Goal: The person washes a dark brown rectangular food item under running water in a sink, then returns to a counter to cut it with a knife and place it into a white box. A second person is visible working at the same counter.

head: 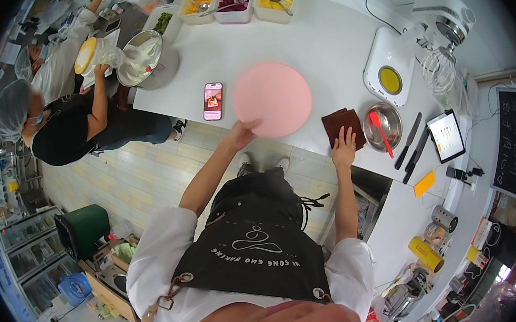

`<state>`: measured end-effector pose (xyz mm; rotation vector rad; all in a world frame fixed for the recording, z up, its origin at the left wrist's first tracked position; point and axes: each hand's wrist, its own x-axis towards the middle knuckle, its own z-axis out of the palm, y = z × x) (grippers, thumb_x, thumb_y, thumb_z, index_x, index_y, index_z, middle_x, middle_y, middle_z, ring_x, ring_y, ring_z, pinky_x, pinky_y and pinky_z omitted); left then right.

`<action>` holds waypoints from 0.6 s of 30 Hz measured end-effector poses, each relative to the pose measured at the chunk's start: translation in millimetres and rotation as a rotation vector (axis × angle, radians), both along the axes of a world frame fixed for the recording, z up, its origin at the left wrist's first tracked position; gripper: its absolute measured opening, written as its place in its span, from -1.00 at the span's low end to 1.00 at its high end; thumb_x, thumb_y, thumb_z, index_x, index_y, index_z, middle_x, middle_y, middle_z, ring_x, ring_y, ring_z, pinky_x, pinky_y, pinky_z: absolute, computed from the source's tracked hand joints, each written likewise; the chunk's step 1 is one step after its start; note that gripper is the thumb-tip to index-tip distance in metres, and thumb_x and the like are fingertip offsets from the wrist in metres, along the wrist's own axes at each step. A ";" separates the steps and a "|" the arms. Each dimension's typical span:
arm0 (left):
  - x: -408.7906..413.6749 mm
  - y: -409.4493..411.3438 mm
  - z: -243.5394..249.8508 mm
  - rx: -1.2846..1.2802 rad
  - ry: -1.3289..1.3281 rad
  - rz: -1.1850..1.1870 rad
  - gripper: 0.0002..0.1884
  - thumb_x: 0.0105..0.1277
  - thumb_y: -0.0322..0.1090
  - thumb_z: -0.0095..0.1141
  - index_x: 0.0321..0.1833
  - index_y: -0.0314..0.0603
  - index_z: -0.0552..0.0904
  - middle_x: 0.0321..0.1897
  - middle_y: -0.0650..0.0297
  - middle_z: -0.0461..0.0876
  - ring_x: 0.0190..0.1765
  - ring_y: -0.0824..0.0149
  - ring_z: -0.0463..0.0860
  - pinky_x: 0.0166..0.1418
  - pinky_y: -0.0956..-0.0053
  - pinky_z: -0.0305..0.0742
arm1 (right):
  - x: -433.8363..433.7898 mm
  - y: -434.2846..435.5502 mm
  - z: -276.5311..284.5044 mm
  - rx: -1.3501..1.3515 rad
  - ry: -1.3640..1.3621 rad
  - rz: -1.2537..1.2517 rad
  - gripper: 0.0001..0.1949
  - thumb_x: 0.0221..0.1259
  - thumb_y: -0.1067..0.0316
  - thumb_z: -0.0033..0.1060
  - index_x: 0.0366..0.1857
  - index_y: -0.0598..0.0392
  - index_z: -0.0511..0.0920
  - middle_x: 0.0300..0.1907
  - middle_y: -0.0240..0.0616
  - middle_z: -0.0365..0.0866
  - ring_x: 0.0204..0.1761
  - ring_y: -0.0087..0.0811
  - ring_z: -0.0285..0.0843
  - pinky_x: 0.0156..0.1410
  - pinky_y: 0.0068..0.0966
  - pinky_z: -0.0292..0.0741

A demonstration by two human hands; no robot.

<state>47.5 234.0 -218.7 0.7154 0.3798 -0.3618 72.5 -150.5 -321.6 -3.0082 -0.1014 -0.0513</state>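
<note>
My left hand (243,133) grips the near left rim of a round pink disc (273,100), its thumb on top and the fingers partly hidden. The disc reaches over the white worktop, and whether it touches the surface is not clear. My right hand (344,146) rests with spread fingers on a folded dark brown cloth (343,126) at the table's near edge. A phone (213,101) with a lit screen lies left of the disc. Right of the cloth stands a steel bowl (392,119) with a red spatula (377,125) in it.
Fruit tubs (236,18) line the worktop's far edge. A large bowl of white cream (143,63) stands at left, beside a co-worker in a hair net. On the right are a white scale (381,49), a stand mixer (450,20), long knives (416,156) and a tablet (446,136).
</note>
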 end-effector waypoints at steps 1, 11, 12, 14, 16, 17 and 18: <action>1.7 -1.0 4.7 -0.001 -0.017 -0.032 -0.43 0.32 -0.35 0.26 0.36 -0.26 0.38 0.22 0.22 0.56 0.21 0.26 0.59 0.26 0.25 0.56 | 1.5 -0.3 1.7 0.022 0.004 0.018 -0.43 0.41 0.14 -0.03 0.50 -0.22 0.22 0.56 -0.17 0.08 0.53 0.00 0.09 0.51 -0.16 0.22; 19.1 20.2 -14.3 0.298 -0.038 0.042 -0.53 0.36 -0.23 0.22 0.27 -0.27 0.50 0.10 0.22 0.64 0.12 0.31 0.64 0.19 0.30 0.56 | 6.0 -6.8 -5.1 0.063 -0.003 0.071 -0.39 0.37 0.15 0.06 0.51 -0.23 0.19 0.54 -0.08 0.09 0.51 0.11 0.10 0.52 -0.11 0.22; 23.4 22.0 -11.5 0.326 -0.034 0.044 -0.52 0.37 -0.20 0.22 0.27 -0.27 0.50 0.09 0.22 0.64 0.11 0.32 0.64 0.18 0.32 0.56 | 7.0 -6.9 -4.6 0.070 0.014 0.065 -0.39 0.35 0.17 0.08 0.50 -0.22 0.21 0.54 -0.08 0.11 0.50 0.11 0.11 0.51 -0.12 0.24; 19.9 19.9 -5.9 0.420 -0.025 0.023 -0.51 0.37 -0.13 0.22 0.24 -0.28 0.51 0.06 0.22 0.64 0.09 0.35 0.64 0.17 0.35 0.55 | 7.4 -8.8 -1.9 0.083 0.045 0.052 -0.39 0.32 0.21 0.11 0.48 -0.19 0.25 0.53 -0.07 0.13 0.49 0.12 0.14 0.49 -0.13 0.27; 14.4 28.9 -9.0 0.553 0.020 0.006 -0.53 0.38 -0.10 0.21 0.22 -0.25 0.52 0.03 0.22 0.65 0.06 0.37 0.65 0.12 0.39 0.56 | 12.5 -4.4 9.6 0.122 0.136 0.041 -0.40 0.29 0.25 0.14 0.45 -0.16 0.30 0.52 -0.06 0.15 0.49 0.12 0.14 0.49 -0.16 0.29; 11.4 34.1 -10.4 0.619 0.042 -0.003 -0.54 0.39 -0.09 0.20 0.21 -0.24 0.53 0.01 0.23 0.66 0.05 0.38 0.66 0.10 0.41 0.56 | 14.3 -3.0 16.1 0.141 0.181 0.035 -0.40 0.27 0.26 0.16 0.44 -0.15 0.33 0.51 -0.06 0.16 0.49 0.12 0.14 0.48 -0.17 0.30; 7.4 38.7 -9.0 0.619 0.040 0.011 -0.55 0.39 -0.07 0.20 0.19 -0.22 0.54 -0.01 0.23 0.67 0.02 0.39 0.66 0.07 0.43 0.56 | 14.2 -1.9 27.2 0.170 0.144 0.047 -0.51 0.23 0.30 0.19 0.30 -0.07 0.50 0.42 -0.04 0.33 0.41 0.07 0.29 0.44 -0.20 0.35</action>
